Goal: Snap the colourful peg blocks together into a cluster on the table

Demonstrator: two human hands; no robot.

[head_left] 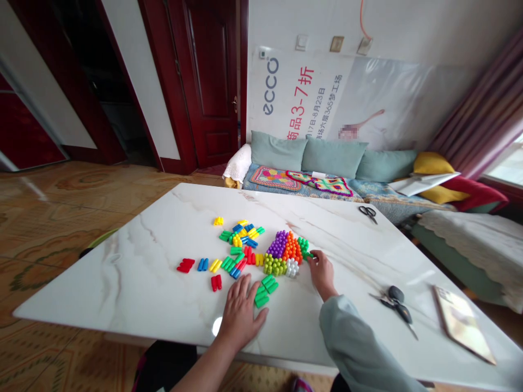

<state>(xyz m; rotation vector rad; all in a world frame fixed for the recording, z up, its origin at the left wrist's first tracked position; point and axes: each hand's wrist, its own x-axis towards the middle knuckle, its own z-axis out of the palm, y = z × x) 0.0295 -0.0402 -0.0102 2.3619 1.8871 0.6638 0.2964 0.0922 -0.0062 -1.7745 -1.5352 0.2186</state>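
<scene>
My left hand (241, 313) rests on the table with its fingers spread, beside several smooth green tube-shaped plastic pieces (263, 296). My right hand (322, 272) pinches a small green plastic piece (309, 255) at the right edge of a tight cluster. That cluster has purple beaded pieces (279, 245), orange beaded pieces (292, 249), lime beaded pieces (275, 264), white beaded pieces (292, 267) and green beaded pieces (303, 245). Left of it lie loose tube pieces: red ones (186, 265), blue ones (202, 265), yellow ones (216, 265) and green ones, some heaped together.
On the white marbled table (155, 239), dark-handled scissors or pliers (396, 305) and a phone-like flat object (463, 324) lie to the right. Black scissors (368, 213) lie near the far edge. A sofa (302, 182) with cushions stands beyond.
</scene>
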